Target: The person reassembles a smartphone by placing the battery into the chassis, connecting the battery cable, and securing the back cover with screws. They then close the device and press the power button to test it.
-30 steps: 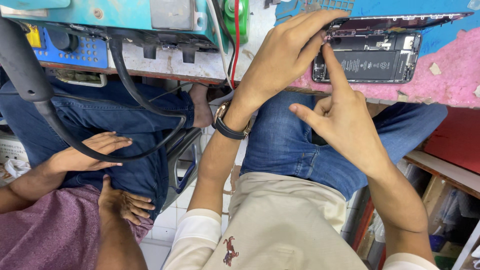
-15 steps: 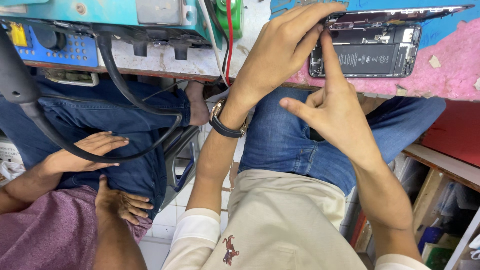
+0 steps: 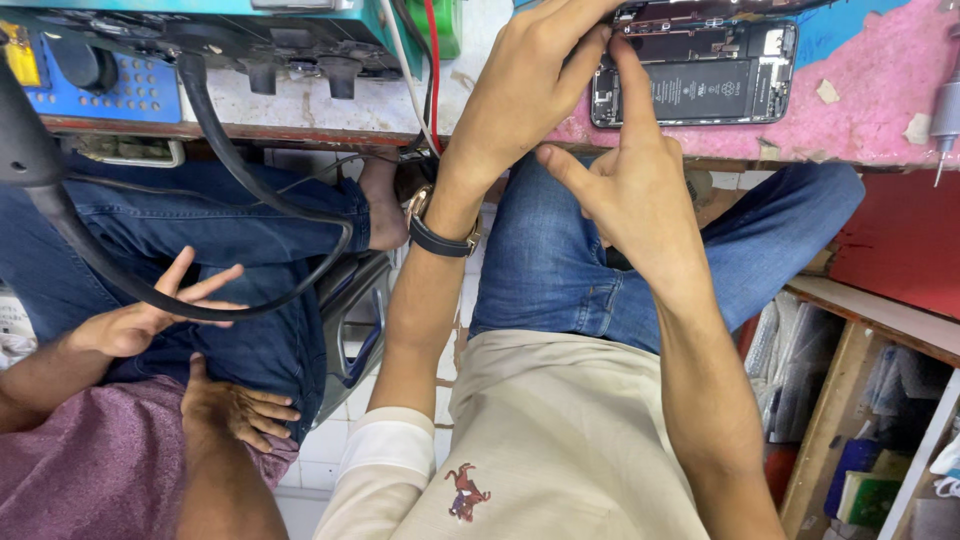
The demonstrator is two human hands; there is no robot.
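On pink mat [image 3: 860, 130], opened phone [image 3: 700, 85] shows black battery, both hands touching

A pink-topped workbench [image 3: 860, 120] carries an opened phone [image 3: 700, 85], beside a blue device [image 3: 110, 85].
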